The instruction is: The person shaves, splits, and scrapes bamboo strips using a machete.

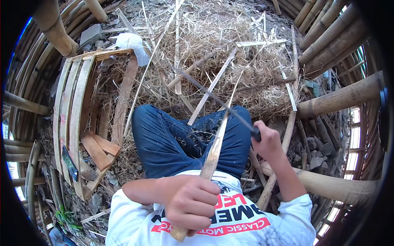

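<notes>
My left hand [191, 203] is closed round the thick lower end of a long pale strip of wood or bamboo [214, 153], close to my chest. The strip slants up and away over my lap and tapers to a thin point. In my right hand [267, 140], wrapped round its dark handle, is a knife [205, 91] with a long, narrow blade. That blade crosses the strip above my knee; whether it touches cannot be made out. Fine bits of shaving lie on my dark trousers [154, 139].
A slatted wooden crate [76, 106] stands at left, with a phone [69, 163] against its slats and a white plastic bag [133, 44] at its far corner. Curly shavings [262, 90] and loose strips [215, 84] cover the ground ahead. Bamboo poles [340, 96] enclose the space.
</notes>
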A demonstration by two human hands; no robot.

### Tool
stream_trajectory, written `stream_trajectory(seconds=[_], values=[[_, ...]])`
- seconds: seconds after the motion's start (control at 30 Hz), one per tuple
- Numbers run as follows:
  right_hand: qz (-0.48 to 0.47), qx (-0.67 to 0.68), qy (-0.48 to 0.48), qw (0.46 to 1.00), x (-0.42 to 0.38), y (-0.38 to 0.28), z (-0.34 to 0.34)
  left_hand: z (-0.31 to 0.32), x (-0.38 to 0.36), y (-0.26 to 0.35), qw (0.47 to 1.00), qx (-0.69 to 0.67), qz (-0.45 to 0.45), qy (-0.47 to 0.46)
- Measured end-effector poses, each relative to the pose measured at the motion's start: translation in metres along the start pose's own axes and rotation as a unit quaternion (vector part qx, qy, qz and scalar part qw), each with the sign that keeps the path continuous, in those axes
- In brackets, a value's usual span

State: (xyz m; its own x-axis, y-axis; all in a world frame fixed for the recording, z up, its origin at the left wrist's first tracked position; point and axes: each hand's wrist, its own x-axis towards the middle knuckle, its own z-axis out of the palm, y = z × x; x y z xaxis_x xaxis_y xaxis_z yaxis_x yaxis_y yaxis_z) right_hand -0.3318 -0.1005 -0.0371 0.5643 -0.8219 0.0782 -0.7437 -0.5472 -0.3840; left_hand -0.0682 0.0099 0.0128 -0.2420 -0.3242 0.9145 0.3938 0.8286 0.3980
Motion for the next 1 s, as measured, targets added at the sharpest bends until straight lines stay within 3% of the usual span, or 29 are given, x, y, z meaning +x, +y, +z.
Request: stream_trajectory(seconds=[0.13,0.27,0.33,0.37,0.6,0.67,0.8,0.87,0.93,1.0], values=[[-0.010,-0.001,0.027,1.000,0.009,0.023,0.017,0.011,0.000,-0.001,1.000,0.022,0.011,-0.003],[0.022,0.063,0.053,0.996,-0.005,-0.010,0.014,-0.003,0.000,0.005,1.000,0.004,-0.002,0.011],[0.000,0.159,0.025,0.987,-0.014,-0.030,0.009,-0.002,-0.002,0.007,1.000,0.010,-0.018,0.001],[-0.041,0.151,0.036,0.987,-0.017,-0.037,0.010,0.001,-0.003,0.006,1.000,0.012,-0.025,-0.009],[-0.086,0.099,0.081,0.988,-0.014,-0.006,0.032,0.016,0.003,-0.001,0.999,0.026,-0.027,-0.018],[-0.076,0.098,0.093,0.988,-0.012,0.003,0.039,0.015,0.008,0.005,1.000,0.013,-0.021,-0.016],[0.075,0.020,0.061,0.995,-0.002,0.054,0.065,0.012,0.028,0.011,1.000,0.005,-0.006,-0.009],[0.086,0.031,0.062,0.994,0.001,0.070,0.077,0.018,0.018,0.000,1.000,0.023,-0.016,-0.012],[0.055,0.021,0.092,0.994,0.008,0.058,0.072,0.027,0.014,0.003,0.998,0.042,-0.043,0.004],[0.083,0.049,0.104,0.990,0.005,0.035,0.071,0.023,0.006,0.007,0.998,0.038,-0.039,0.006]])
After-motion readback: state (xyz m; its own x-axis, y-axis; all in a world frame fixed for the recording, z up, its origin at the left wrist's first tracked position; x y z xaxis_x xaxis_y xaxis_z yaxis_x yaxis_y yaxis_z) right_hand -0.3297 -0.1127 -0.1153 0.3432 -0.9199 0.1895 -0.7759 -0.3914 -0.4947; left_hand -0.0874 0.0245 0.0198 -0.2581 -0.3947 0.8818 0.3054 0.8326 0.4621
